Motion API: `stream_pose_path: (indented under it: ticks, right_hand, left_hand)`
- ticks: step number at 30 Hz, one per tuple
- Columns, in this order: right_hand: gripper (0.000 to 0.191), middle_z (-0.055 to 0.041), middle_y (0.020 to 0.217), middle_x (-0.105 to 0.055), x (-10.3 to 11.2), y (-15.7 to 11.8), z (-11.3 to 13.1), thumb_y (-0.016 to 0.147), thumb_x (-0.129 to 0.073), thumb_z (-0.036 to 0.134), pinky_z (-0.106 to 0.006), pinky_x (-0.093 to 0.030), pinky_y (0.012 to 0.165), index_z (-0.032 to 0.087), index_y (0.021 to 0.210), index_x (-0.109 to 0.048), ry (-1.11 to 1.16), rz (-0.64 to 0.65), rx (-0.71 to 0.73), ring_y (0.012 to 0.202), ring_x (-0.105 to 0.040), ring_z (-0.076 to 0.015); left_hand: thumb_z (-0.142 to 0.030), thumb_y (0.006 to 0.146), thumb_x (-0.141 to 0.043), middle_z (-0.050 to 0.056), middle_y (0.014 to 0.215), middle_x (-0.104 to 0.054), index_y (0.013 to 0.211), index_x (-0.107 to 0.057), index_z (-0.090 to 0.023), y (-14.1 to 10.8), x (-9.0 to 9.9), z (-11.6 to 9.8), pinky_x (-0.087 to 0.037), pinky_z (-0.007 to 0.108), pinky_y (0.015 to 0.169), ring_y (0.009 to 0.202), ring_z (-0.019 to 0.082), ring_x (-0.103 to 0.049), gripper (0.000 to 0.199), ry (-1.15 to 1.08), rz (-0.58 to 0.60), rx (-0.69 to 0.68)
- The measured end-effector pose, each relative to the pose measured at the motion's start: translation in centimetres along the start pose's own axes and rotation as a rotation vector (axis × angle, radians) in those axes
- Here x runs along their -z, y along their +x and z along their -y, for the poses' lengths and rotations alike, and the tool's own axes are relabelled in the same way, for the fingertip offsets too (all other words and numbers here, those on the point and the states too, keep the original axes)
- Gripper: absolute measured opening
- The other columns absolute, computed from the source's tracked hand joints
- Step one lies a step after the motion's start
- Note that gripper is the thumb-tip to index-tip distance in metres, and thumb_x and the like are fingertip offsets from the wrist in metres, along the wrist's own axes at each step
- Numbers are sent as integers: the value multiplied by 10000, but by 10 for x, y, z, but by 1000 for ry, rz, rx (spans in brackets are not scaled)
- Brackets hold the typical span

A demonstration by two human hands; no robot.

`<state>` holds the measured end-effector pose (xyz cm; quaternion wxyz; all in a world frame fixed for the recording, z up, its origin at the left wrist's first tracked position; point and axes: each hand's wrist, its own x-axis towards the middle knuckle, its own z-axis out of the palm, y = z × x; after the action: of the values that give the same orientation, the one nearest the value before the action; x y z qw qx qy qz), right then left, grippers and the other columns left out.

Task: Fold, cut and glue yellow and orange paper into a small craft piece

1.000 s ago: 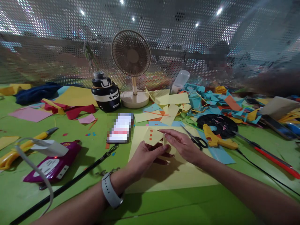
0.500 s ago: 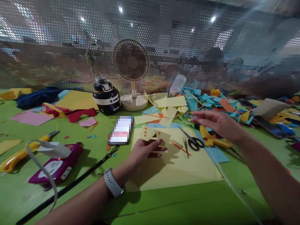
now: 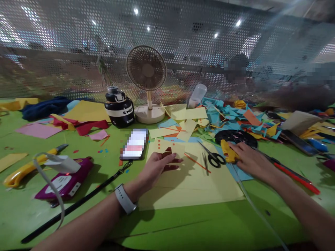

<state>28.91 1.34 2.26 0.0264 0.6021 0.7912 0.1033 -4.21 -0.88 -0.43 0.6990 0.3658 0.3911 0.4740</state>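
My left hand (image 3: 159, 166), with a pale watch strap at its wrist, pinches a small pale-yellow paper piece (image 3: 163, 144) that bears little orange squares. It hovers over a large pale-yellow paper sheet (image 3: 193, 191). On the right, my right hand (image 3: 247, 158) is closed over the handle of a yellow glue gun (image 3: 228, 151), whose handle is mostly hidden under the fingers. Between the hands, on the sheet, lie black-handled scissors (image 3: 216, 160), metal tweezers (image 3: 205, 164) and a thin orange paper strip (image 3: 196, 162).
A phone (image 3: 134, 144), a fan (image 3: 149, 113) and a black jug (image 3: 119, 113) stand beyond my left hand. A purple device (image 3: 62, 181) and yellow cutter (image 3: 34, 165) lie left. Behind the glue gun are a black round tray (image 3: 243, 136) and blue paper scraps (image 3: 227, 111). A cable (image 3: 256, 205) runs toward me.
My right hand has come down from above the glue gun and closed on its handle. The left hand keeps its paper piece, almost in place.
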Motion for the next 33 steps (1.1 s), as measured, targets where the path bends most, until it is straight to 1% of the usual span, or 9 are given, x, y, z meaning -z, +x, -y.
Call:
stream_pose_path:
  ticks: [4, 7, 10, 13, 15, 18, 21, 29, 33]
  right_hand:
    - [478, -154, 1081, -587, 0, 4, -7, 754, -497, 225, -401, -513, 734, 168, 1222, -575, 150, -220, -58, 922, -621, -310]
    - [299, -120, 998, -620, 7, 12, -4, 768, -533, 336, -370, -499, 742, 222, 1019, -650, 491, -350, -114, 884, -618, -282]
    - [274, -43, 683, -616, 23, 23, 22, 760, -563, 455, -301, -451, 509, 213, 840, -663, 956, -194, -227, 588, -568, -196]
    - [372, -32, 641, -633, 39, 29, 63, 703, -649, 540, -251, -360, 398, 185, 808, -684, 1274, -59, -186, 456, -451, -119]
    - [391, -28, 615, -638, 44, 29, 86, 681, -687, 562, -239, -385, 406, 184, 779, -698, 1391, 16, -121, 469, -470, -116]
    - [419, -39, 729, -699, 41, 22, 107, 650, -732, 562, -255, -488, 489, 205, 870, -729, 1455, 84, -50, 573, -574, -150]
    - [438, -36, 795, -723, 29, 16, 113, 664, -735, 544, -270, -528, 523, 232, 971, -731, 1437, 104, -40, 631, -617, -172]
    - [370, -35, 898, -743, 19, 17, 116, 689, -728, 491, -320, -582, 685, 238, 959, -731, 1423, 66, -46, 787, -678, -212]
    - [346, -36, 893, -746, 18, 15, 118, 693, -728, 490, -337, -585, 708, 237, 929, -736, 1409, 45, -40, 807, -682, -229]
  left_hand:
    - [-286, 688, -791, 93, 851, -717, 731, -696, -115, -1, -2, -1, -546, 259, 698, 853, 207, -696, 201, -10, -11, -4]
    - [-299, 670, -805, 87, 861, -716, 729, -701, -115, 0, -2, -1, -537, 242, 686, 807, 183, -697, 220, -13, -10, -8]
    - [-316, 654, -820, 100, 848, -724, 745, -703, -111, 1, -1, 1, -533, 244, 694, 819, 194, -696, 253, -14, -8, -11]
    - [-346, 685, -800, 130, 874, -732, 757, -699, -103, 4, 2, 3, -531, 266, 727, 867, 215, -692, 273, 1, 10, -18]
    - [-349, 715, -776, 144, 903, -732, 767, -698, -101, 5, 4, 3, -526, 265, 732, 881, 216, -692, 265, 14, 26, -31]
    - [-336, 714, -777, 156, 894, -737, 776, -698, -97, 6, 4, 4, -522, 258, 722, 892, 223, -693, 259, 13, 36, -43]
    - [-322, 699, -787, 159, 889, -746, 753, -702, -100, 6, 3, 4, -525, 257, 715, 879, 225, -698, 244, -3, 23, -21]
    - [-304, 707, -786, 130, 784, -757, 795, -724, -89, 4, 2, 2, -546, 253, 719, 716, 172, -708, 241, -44, -3, 28]
    - [-290, 688, -802, 132, 758, -753, 758, -708, -81, 3, 0, 0, -556, 239, 686, 717, 177, -714, 240, -58, -13, 38]
